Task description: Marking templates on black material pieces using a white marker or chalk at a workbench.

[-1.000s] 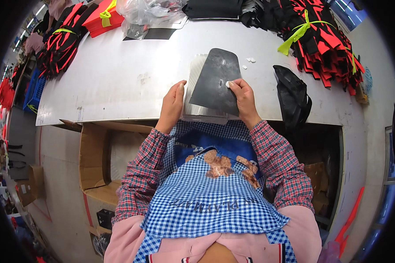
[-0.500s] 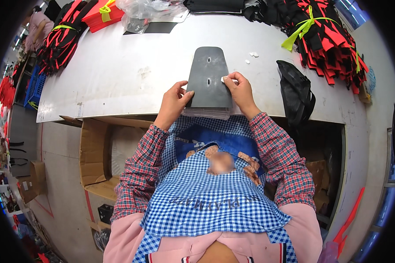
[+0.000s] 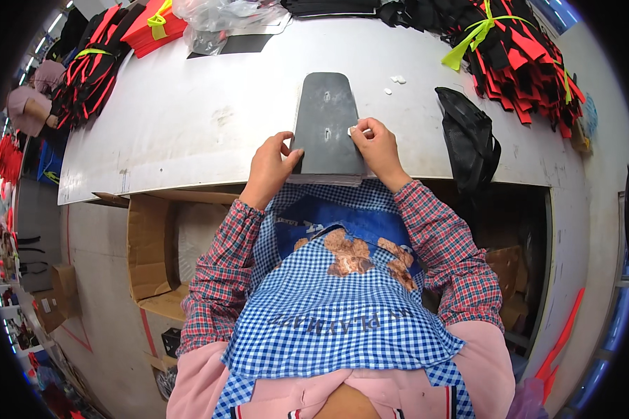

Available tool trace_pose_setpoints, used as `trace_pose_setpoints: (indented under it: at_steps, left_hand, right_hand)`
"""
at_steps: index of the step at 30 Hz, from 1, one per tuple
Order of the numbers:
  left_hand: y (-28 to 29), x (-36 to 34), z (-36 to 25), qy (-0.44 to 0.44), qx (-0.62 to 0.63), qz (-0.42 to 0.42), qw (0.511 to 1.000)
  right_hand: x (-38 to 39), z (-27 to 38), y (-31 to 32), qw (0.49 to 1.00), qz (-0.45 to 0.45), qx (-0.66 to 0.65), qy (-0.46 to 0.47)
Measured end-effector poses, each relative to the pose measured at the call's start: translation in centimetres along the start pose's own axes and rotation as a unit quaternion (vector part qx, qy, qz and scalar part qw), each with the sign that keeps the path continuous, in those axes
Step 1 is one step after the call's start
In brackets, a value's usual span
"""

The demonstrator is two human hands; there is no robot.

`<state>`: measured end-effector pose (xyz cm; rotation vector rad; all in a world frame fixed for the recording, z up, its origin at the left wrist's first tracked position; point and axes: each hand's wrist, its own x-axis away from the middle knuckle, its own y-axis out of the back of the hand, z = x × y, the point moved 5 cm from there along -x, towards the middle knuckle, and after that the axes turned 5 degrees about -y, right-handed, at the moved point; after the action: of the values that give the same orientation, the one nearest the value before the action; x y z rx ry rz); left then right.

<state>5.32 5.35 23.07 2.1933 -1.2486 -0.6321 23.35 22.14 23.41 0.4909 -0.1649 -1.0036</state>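
A dark grey, tapered panel [image 3: 326, 150] with two small slots lies on top of a stack of thin sheets [image 3: 325, 179] at the table's near edge. Whitish marks show at both slots, and the panel's face has pale smudges. My left hand [image 3: 272, 164] holds the panel's lower left edge, thumb on its face and fingers bent beside it. Pinched between the thumb and fingers of my right hand [image 3: 379, 149] is a small white piece of chalk [image 3: 351, 131], at the panel's right edge. Similar white bits [image 3: 398, 79] lie farther up the table.
A black fabric piece [image 3: 468, 140] hangs over the front edge at right. Tied red-and-black bundles [image 3: 521, 63] [image 3: 91, 77] stand at both back corners. Clear plastic bags [image 3: 223, 21] lie at the back. Below the tabletop is an open cardboard box [image 3: 150, 244]. Another person [image 3: 31, 108] is at far left.
The panel's slots looked dark before and now look whitish. My hands keep nearly the same places at the panel, and the view has shifted slightly. The person at far left shows more.
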Motion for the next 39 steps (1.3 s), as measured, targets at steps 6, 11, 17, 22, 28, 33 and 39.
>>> trace_pose_setpoints:
  at_steps: [6,11,17,22,28,33,39]
  left_hand:
    - [-0.5,-0.2,-0.8,-0.046,0.016,-0.041,0.998]
    - [-1.9,-0.8,-0.4,-0.129,0.01,-0.074,0.989]
    - [-2.3,-0.7,-0.2,-0.118,0.025,-0.061,0.991]
    - [-2.5,-0.3,0.0,-0.114,0.021,-0.061,0.991]
    - [-2.8,-0.6,-0.2,-0.121,0.013,-0.057,0.991]
    - [-2.2,-0.6,-0.2,-0.117,-0.005,-0.078,0.99]
    - [-3.0,-2.3,-0.3,-0.193,-0.025,-0.15,0.969]
  right_hand:
    - [0.3,-0.2,0.1,1.0,-0.008,0.006,0.009]
    - [0.0,-0.1,0.1,1.0,-0.009,0.009,0.022]
    - [0.0,0.2,0.2,0.999,-0.012,0.0,0.045]
    - [0.0,0.2,0.0,0.999,-0.01,0.001,0.034]
    - [-0.4,-0.1,0.3,0.999,-0.013,0.0,0.037]
    - [-0.8,-0.1,-0.2,0.998,-0.019,0.0,0.064]
    - [-1.1,-1.6,-0.5,0.998,0.002,-0.023,0.06]
